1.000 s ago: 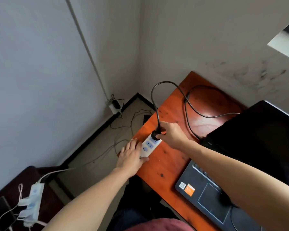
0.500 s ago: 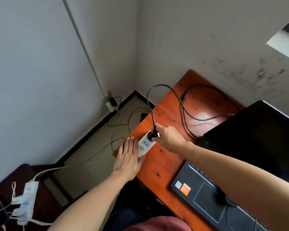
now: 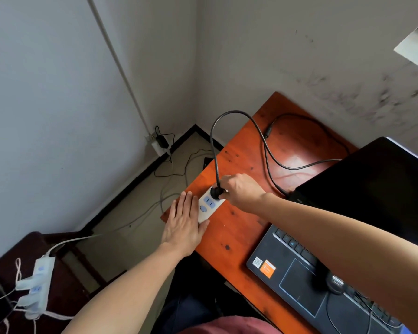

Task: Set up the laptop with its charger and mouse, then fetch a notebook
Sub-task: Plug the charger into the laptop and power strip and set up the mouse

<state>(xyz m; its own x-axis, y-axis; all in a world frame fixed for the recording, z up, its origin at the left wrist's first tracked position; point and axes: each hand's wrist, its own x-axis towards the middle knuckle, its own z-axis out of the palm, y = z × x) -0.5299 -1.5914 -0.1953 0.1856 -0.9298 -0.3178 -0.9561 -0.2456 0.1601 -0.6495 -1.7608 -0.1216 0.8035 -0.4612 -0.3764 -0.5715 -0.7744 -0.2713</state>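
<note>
Our right hand (image 3: 241, 192) pinches the black charger plug (image 3: 216, 192) at the far socket of the white power strip (image 3: 206, 208), which lies along the desk's (image 3: 239, 233) left edge. Our left hand (image 3: 184, 225) lies flat against the strip's outer side with fingers straight, so we judge the push goes straight down.

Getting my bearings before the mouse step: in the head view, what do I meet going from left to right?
White power strip on the dark furniture → wall socket → left hand → power strip on the desk → right hand holding the charger plug → laptop.
</note>
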